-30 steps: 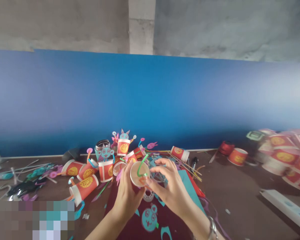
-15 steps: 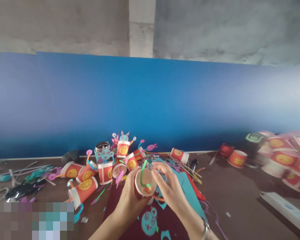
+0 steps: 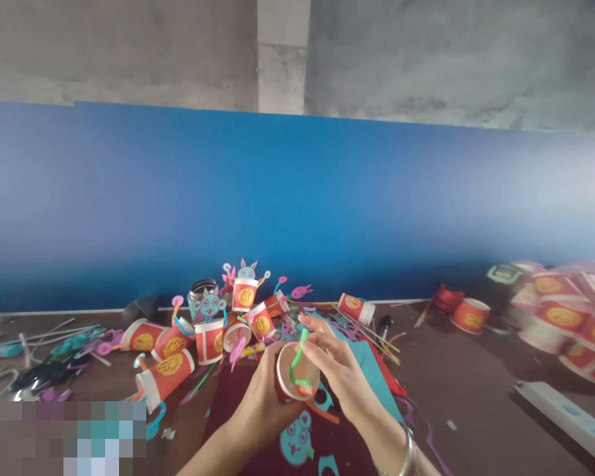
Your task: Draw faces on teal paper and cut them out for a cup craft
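Observation:
My left hand [image 3: 264, 382] wraps round a red paper cup [image 3: 283, 362], its open mouth tilted up toward me. A bent green straw [image 3: 297, 363] rises from inside the cup past its far rim. My right hand [image 3: 341, 367] has its thumb and fingers closed about the straw's upper end. An orange straw [image 3: 324, 414] sticks out of the cup's lower right side, and its inner end shows inside. Below the cup, a blue paper face [image 3: 295, 441] with drawn eyes and mouth lies on a dark maroon sheet [image 3: 258, 456].
Decorated paper cups [image 3: 209, 342] with straw arms crowd the back left. Blue paper [image 3: 371, 370] and scraps lie to the right of the maroon sheet. Farther right are a power strip [image 3: 570, 420], a red cup [image 3: 470, 315] and a bagged heap of cups [image 3: 565, 317].
Both hands and the cup have shifted slightly right and down. The green straw has moved right with them, and more of the orange straw shows beneath the right hand.

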### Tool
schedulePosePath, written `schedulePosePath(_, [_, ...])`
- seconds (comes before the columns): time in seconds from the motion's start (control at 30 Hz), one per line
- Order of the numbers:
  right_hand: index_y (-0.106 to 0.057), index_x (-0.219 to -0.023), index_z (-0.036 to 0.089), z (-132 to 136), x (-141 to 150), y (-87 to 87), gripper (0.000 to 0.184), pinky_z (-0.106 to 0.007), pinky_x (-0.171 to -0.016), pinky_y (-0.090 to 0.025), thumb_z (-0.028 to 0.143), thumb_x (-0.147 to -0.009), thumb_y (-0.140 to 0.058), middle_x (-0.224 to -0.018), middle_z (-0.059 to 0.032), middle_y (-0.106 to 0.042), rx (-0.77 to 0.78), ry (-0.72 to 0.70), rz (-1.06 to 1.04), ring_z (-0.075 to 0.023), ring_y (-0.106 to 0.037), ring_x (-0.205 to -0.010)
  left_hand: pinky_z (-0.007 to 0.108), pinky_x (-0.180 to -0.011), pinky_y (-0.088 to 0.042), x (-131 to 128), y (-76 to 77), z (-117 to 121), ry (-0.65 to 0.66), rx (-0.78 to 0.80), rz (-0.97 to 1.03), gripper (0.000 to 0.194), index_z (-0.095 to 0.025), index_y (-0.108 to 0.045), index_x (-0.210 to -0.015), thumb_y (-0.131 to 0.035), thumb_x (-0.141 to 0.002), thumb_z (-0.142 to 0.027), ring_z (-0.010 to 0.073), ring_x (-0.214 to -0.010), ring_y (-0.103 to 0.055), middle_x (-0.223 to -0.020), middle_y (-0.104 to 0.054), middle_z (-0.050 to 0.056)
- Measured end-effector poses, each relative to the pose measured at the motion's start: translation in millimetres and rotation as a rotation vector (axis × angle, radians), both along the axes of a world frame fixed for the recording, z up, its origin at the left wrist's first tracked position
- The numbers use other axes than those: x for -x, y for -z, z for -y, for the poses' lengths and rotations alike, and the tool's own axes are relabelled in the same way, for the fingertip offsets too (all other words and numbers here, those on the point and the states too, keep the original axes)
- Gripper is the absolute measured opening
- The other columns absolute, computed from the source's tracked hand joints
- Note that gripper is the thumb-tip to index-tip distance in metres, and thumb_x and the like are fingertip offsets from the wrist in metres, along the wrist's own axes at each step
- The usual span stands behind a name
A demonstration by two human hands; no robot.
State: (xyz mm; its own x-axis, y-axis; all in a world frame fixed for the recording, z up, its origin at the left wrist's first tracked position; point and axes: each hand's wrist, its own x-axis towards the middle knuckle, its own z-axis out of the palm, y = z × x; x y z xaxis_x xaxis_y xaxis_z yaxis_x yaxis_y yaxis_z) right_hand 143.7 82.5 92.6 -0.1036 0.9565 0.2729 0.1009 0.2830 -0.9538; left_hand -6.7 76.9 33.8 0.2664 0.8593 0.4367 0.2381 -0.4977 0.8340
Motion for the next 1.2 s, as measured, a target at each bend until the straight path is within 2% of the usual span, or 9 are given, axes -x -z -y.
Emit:
schedulePosePath(0.1, [-0.066, -0.062, 0.018, 2.1, -2.6, -3.6, 0.025, -0.043, -0.101, -0.029, 0.038, -0.077, -0.061, -0.129, -0.0086, -0.051, 0.090, -0.057, 0.110, -0.0294, -0.042, -0.121, 0.043, -0.087, -0.045, 1.4, 4.2, -2.7, -0.040, -0.058, -0.044, 0.071, -0.023, -0.030, -0.120, -0.066, -0.061, -0.008, 0.0276, -0.106, -0.053, -0.116, -0.051, 0.011])
schedulePosePath(0.23, [-0.066, -0.063, 0.016, 0.8, -6.5, -1.8, 0.018, -0.044, -0.098, -0.033, 0.026, -0.075, -0.058, -0.128, -0.0096, -0.051, 0.165, -0.091, 0.288, -0.0293, -0.046, -0.118, 0.043, -0.085, -0.046, 1.3, 6.3, -3.2, -0.028, -0.158, -0.087, 0.064, -0.023, -0.028, -0.120, -0.062, -0.067, -0.010, 0.0265, -0.104, -0.055, -0.115, -0.051, 0.012])
schedulePosePath(0.4, [-0.065, -0.059, 0.017, 0.5, -7.7, 1.8, 0.017, -0.044, -0.096, -0.034, 0.012, -0.069, -0.052, -0.123, -0.0090, -0.055, 0.055, -0.036, 0.487, -0.0279, -0.045, -0.116, 0.044, -0.086, -0.045, 0.1, 4.5, -0.8, 0.018, -0.187, -0.145, 0.062, -0.021, -0.029, -0.118, -0.062, -0.067, -0.009, 0.0267, -0.102, -0.056, -0.109, -0.053, 0.012])
schedulePosePath(0.6, [-0.062, -0.054, 0.019, 6.8, -0.7, -2.0, 0.020, -0.050, -0.090, -0.038, 0.013, -0.070, -0.053, -0.119, -0.0098, -0.057, -0.098, 0.084, 0.576, -0.0308, -0.047, -0.113, 0.043, -0.085, -0.045, 0.0, 2.9, 0.5, 0.019, -0.225, -0.146, 0.065, -0.022, -0.030, -0.119, -0.063, -0.065, -0.006, 0.0259, -0.101, -0.055, -0.109, -0.051, 0.011])
schedulePosePath(0.73, [-0.060, -0.052, 0.019, 9.4, 2.7, -2.6, 0.022, -0.049, -0.090, -0.037, 0.009, -0.069, -0.053, -0.119, -0.0088, -0.057, -0.202, 0.133, 0.650, -0.0293, -0.047, -0.112, 0.041, -0.085, -0.045, 0.7, 0.3, 0.8, 0.039, -0.191, -0.117, 0.067, -0.022, -0.031, -0.119, -0.063, -0.063, -0.006, 0.0257, -0.102, -0.055, -0.109, -0.052, 0.010])
schedulePosePath(0.9, [-0.063, -0.058, 0.020, 9.2, 2.2, 0.2, 0.019, -0.046, -0.091, -0.036, 0.010, -0.071, -0.053, -0.122, -0.0077, -0.055, -0.257, 0.227, 0.697, -0.0282, -0.046, -0.114, 0.040, -0.085, -0.046, 1.2, -0.3, 1.4, 0.043, -0.157, -0.115, 0.065, -0.022, -0.033, -0.119, -0.062, -0.063, -0.005, 0.0253, -0.101, -0.055, -0.109, -0.053, 0.009])
schedulePosePath(1.07, [-0.063, -0.058, 0.019, 9.5, 0.5, -1.8, 0.016, -0.047, -0.089, -0.036, 0.010, -0.069, -0.056, -0.122, -0.0088, -0.056, -0.247, 0.158, 0.753, -0.0298, -0.047, -0.112, 0.036, -0.078, -0.048, -2.0, -2.7, 3.4, 0.074, -0.110, -0.042, 0.062, -0.022, -0.032, -0.116, -0.062, -0.065, -0.007, 0.0227, -0.094, -0.058, -0.105, -0.056, 0.008])
schedulePosePath(1.2, [-0.065, -0.058, 0.019, 8.8, 1.5, -1.6, 0.016, -0.047, -0.089, -0.035, 0.011, -0.069, -0.056, -0.122, -0.0080, -0.055, -0.226, 0.179, 0.729, -0.0300, -0.047, -0.112, 0.031, -0.070, -0.050, -4.6, -7.5, 5.2, 0.091, -0.028, 0.017, 0.058, -0.022, -0.031, -0.111, -0.063, -0.065, -0.007, 0.0191, -0.082, -0.060, -0.095, -0.058, 0.004])
